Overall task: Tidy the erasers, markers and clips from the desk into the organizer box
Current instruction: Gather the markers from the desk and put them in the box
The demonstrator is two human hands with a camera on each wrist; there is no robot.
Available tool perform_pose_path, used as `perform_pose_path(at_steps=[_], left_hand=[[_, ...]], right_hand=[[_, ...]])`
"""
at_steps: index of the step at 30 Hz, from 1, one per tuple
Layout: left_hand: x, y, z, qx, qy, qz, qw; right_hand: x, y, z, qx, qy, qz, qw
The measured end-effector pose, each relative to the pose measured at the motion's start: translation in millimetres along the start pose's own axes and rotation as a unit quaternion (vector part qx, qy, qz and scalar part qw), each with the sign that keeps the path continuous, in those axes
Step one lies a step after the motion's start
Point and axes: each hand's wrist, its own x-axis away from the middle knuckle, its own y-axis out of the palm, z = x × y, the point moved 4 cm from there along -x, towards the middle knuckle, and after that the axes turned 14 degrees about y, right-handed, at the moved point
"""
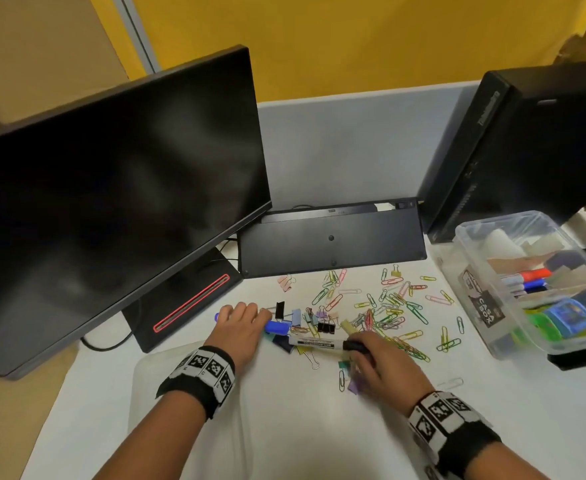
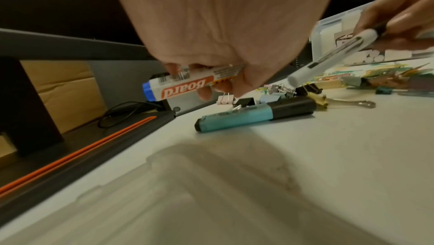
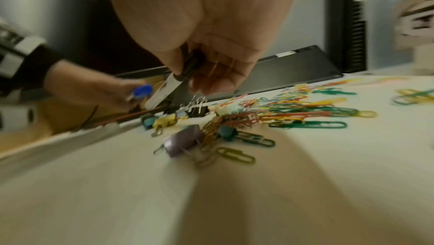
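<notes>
My left hand [image 1: 246,315] grips a blue-capped whiteboard marker [image 1: 277,327] just above the desk; the left wrist view shows its fingers [image 2: 206,93] curled round the barrel [image 2: 183,83]. To its right, my right hand [image 1: 361,351] pinches the black cap end of a white marker [image 1: 319,342], tilted with its far end low [image 3: 162,93]. A teal highlighter [image 2: 256,115] with a black cap lies on the desk below both. Coloured paper clips [image 1: 392,306] and binder clips [image 1: 326,328] are scattered around. The clear organizer box [image 1: 503,337] stands at the right, with markers and erasers inside.
A dark monitor [image 1: 111,188] fills the left, its stand [image 1: 187,303] close to my left hand. An upturned black keyboard [image 1: 329,237] leans behind the clips and a black PC tower [image 1: 513,150] stands behind the box. A translucent lid [image 1: 187,410] lies under my left forearm.
</notes>
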Motion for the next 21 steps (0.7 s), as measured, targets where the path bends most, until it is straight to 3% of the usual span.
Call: perform_pose_path(at_steps=[6, 11, 16, 21], left_hand=[[-7.9, 9.5, 5.6, 0.035, -0.015, -0.070, 0.997], [-5.5, 5.6, 9.8, 0.032, -0.035, -0.091, 0.995], [0.4, -12.8, 20.5, 0.070, -0.085, -0.024, 0.994], [-2.6, -29.7, 43.1, 0.132, -0.104, 0.101, 0.981]], right_hand=[[2.3, -30.6, 7.6, -0.089, -0.045, 0.058, 0.993], [2.8, -54.3, 9.5, -0.189, -0.016, 0.059, 0.980], [9.1, -95.1, 18.6, -0.244, -0.008, 0.118, 0.963], [21.6, -162.7, 41.7, -0.308, -0.007, 0.220, 0.926]])
